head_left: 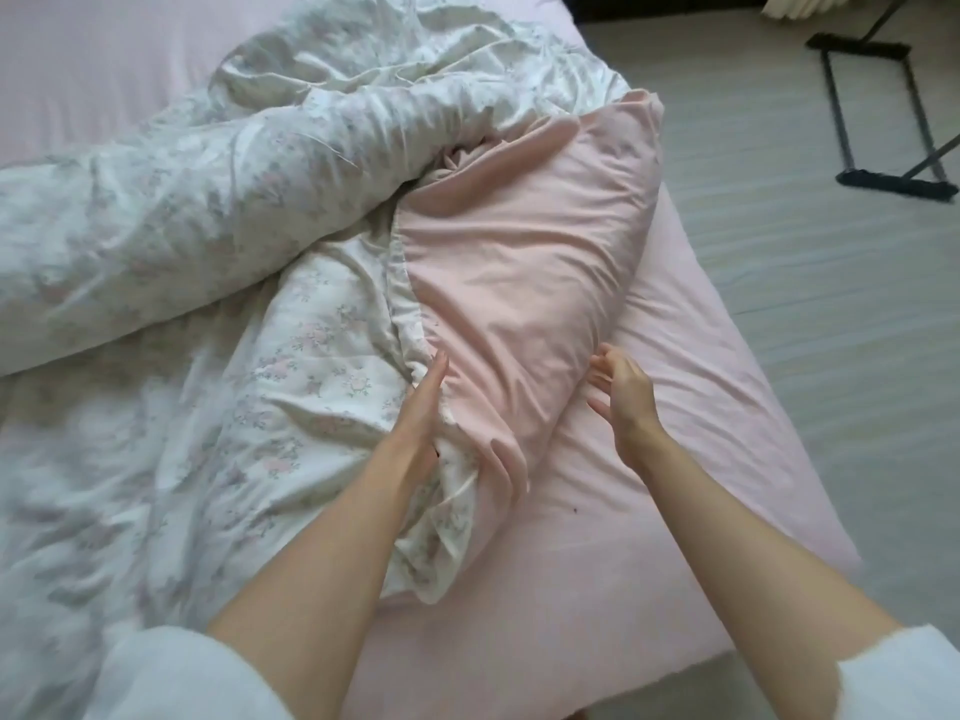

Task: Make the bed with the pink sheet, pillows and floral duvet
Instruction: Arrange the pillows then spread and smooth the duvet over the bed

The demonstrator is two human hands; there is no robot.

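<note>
The floral duvet [156, 210] lies crumpled across the bed, white with faint pink flowers. Part of it is turned over and shows its plain pink underside [519, 262]. My left hand [415, 428] lies along the seam where the floral side meets the pink side, with its fingers curled over a fold of the duvet. My right hand [623, 397] hovers open just right of the pink fold, fingers apart, holding nothing. The pink sheet [649, 511] covers the mattress and is bare on the right. No pillow shows.
The mattress corner ends at the lower right, with grey carpet [805, 252] beyond. A black metal frame [883, 111] lies on the floor at the top right. A curtain hem hangs at the top right edge.
</note>
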